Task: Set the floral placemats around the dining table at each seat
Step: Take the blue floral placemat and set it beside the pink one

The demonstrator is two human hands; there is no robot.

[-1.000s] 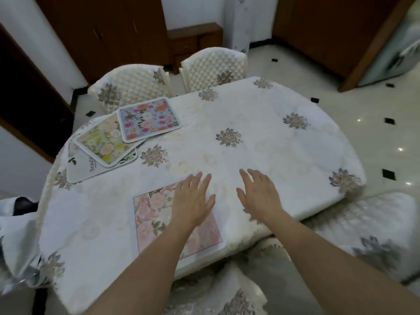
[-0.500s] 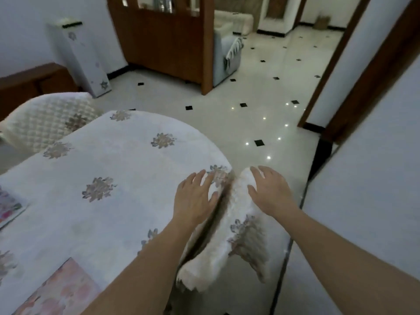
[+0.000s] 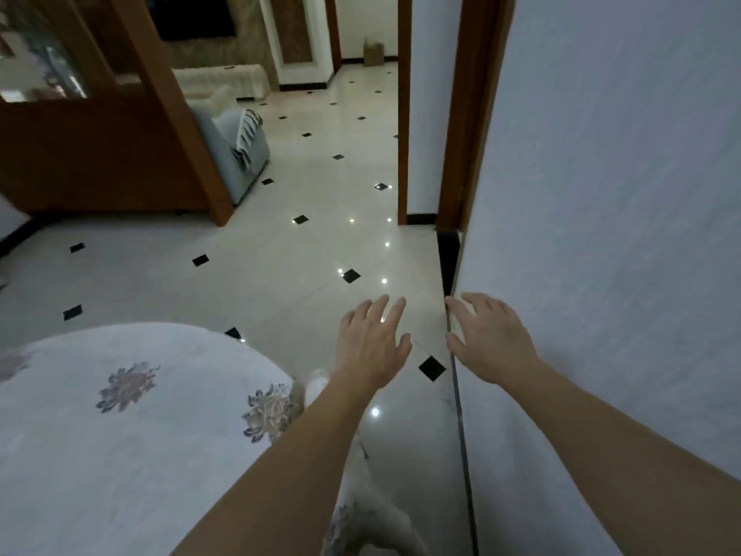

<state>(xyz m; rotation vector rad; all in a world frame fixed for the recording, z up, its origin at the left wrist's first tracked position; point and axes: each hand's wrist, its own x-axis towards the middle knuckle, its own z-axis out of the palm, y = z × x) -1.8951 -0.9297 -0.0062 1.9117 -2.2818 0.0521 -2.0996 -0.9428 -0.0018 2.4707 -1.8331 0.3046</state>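
Only the rounded end of the dining table, under a white cloth with flower motifs, shows at the lower left. No floral placemat is in view. My left hand hovers over the floor just past the table's end, fingers spread and empty. My right hand is level with it, close to the wall on the right, fingers apart and holding nothing. A chair back in white quilted cover shows under my left forearm, between the table and the wall.
A pale wall runs along the right side, close to my right hand. Glossy tiled floor with black diamond insets stretches ahead. A wooden partition and a grey armchair stand at the far left.
The view has swung right, away from the placemats and most of the table. Both hands left the tabletop and chair back and now hang in the air over the floor.
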